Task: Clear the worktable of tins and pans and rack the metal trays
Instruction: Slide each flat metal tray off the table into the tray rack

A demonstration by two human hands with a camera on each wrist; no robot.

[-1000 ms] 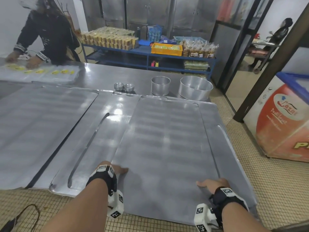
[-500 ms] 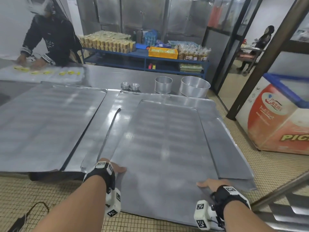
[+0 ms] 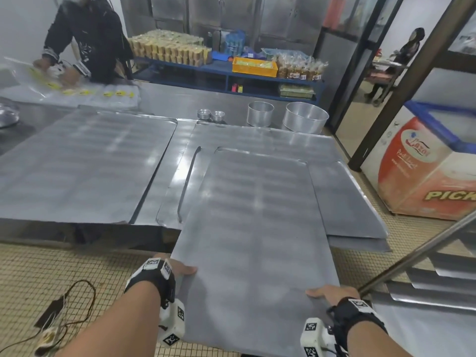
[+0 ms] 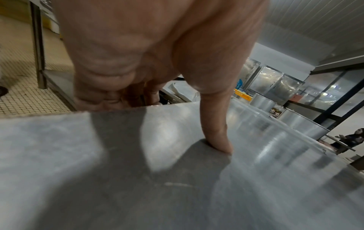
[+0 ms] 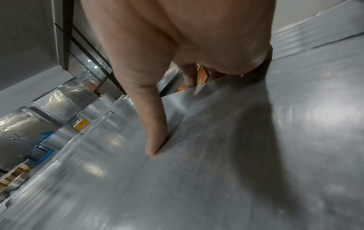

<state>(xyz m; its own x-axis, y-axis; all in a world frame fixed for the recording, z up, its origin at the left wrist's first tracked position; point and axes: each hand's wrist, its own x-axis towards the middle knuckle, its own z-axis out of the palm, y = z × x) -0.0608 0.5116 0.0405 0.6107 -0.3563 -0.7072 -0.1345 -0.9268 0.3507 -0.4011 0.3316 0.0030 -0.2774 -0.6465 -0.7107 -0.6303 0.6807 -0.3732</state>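
I hold a large flat metal tray (image 3: 257, 228) by its near edge, and its near half overhangs the worktable (image 3: 180, 99). My left hand (image 3: 180, 269) grips the left corner: the thumb (image 4: 218, 140) presses on top of the tray (image 4: 177, 186) and the fingers curl beneath. My right hand (image 3: 323, 292) grips the right corner the same way, thumb (image 5: 155, 137) on the tray (image 5: 216, 171). More trays (image 3: 355, 210) lie stacked beneath it, and another tray (image 3: 85, 166) lies to the left. Two round tins (image 3: 260, 114) (image 3: 305, 117) and small tins (image 3: 211, 115) stand at the back.
A rack rail (image 3: 412, 256) with racked trays (image 3: 438, 279) stands at my lower right. A red and white chest freezer (image 3: 425, 171) is to the right. Another person (image 3: 85, 42) works at the table's far left. A cable and small device (image 3: 64, 305) lie on the tiled floor.
The top tray has slid toward me over the table's front edge, both hands still gripping it. I have backed away, and the rack has come into view at the right.
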